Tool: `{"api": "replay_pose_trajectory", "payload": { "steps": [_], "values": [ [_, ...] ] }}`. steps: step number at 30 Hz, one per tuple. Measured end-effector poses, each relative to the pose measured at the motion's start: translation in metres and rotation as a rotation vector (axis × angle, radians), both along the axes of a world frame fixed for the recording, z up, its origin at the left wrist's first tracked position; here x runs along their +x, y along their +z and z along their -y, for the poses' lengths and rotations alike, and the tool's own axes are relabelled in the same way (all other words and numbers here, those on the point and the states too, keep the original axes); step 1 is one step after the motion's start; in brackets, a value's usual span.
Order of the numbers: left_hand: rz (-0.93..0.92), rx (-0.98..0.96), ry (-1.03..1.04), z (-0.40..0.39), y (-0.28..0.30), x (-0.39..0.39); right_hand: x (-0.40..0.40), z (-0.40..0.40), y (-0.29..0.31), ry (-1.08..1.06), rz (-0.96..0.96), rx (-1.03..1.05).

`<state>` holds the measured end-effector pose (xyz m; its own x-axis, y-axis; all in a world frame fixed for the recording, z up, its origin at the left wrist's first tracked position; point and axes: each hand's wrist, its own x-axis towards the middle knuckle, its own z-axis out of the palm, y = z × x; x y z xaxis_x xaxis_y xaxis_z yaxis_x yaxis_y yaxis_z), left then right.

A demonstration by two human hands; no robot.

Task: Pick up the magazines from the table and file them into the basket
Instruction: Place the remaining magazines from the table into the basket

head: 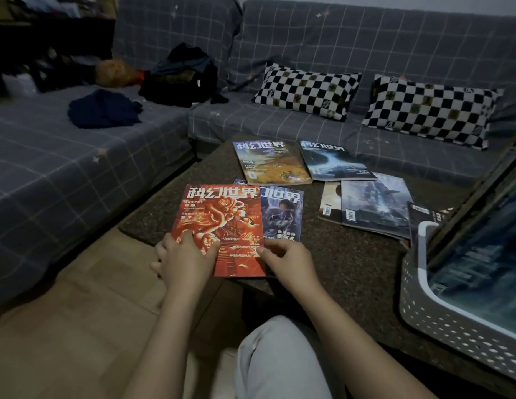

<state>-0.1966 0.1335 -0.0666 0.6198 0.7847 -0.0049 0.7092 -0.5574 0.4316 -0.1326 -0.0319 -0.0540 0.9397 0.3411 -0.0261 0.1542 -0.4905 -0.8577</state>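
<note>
red magazine (pixel 219 226) lies flat at the near left edge of the dark speckled table (pixel 351 269), its near end jutting a bit over the edge. left hand (pixel 184 260) holds its lower left corner, fingers lying on the cover, thumb side hidden so grip underneath cannot be told. right hand (pixel 288 260) sits at the lower right corner, thumb and curled fingers at the cover edge, looks like a pinch on the red magazine. blue magazine (pixel 282 214) lies under it, sticking out on the right. further back, a yellow magazine (pixel 271 165) and a dark blue magazine (pixel 334 162) lie side by side, touching or nearly so. to the right a grey-cover magazine (pixel 374 203) overlaps a tan one (pixel 330 203), with another dark magazine (pixel 423 217) by the basket. white perforated basket (pixel 441 318) stands at the table's right edge with magazines (pixel 478 272) already leaning tilted inside. behind the table a grey plaid sofa (pixel 308 47) with two checkered pillows (pixel 305 90), dark clothes (pixel 104 109) and a black bag (pixel 181 76) on the left section. person's knee in light trousers (pixel 279 358) at the bottom, wooden floor (pixel 63 312) on the left.
</note>
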Motion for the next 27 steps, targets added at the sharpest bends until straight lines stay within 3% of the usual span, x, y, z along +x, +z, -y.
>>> {"api": "replay_pose_trajectory", "payload": {
  "steps": [4,8,11,16,24,27],
  "values": [
    [0.080,-0.155,0.106,-0.018,0.007,0.001,0.002,-0.003,-0.004,-0.031,-0.057,0.002],
    [0.131,-0.406,0.068,-0.020,0.019,-0.007,0.001,0.008,-0.003,-0.056,-0.102,0.035],
    [0.340,-0.457,-0.023,0.000,0.031,-0.023,-0.004,0.020,0.000,-0.060,-0.189,0.067],
    [0.624,-0.634,-0.161,0.037,0.071,-0.057,-0.018,0.056,0.027,-0.061,-0.395,0.287],
    [0.742,-0.719,-0.425,0.121,0.135,-0.064,-0.050,0.153,0.107,-0.142,-0.145,0.580],
    [0.787,-0.757,-0.548,0.163,0.151,-0.055,-0.060,0.198,0.128,-0.226,-0.022,0.598]
  ]
}}
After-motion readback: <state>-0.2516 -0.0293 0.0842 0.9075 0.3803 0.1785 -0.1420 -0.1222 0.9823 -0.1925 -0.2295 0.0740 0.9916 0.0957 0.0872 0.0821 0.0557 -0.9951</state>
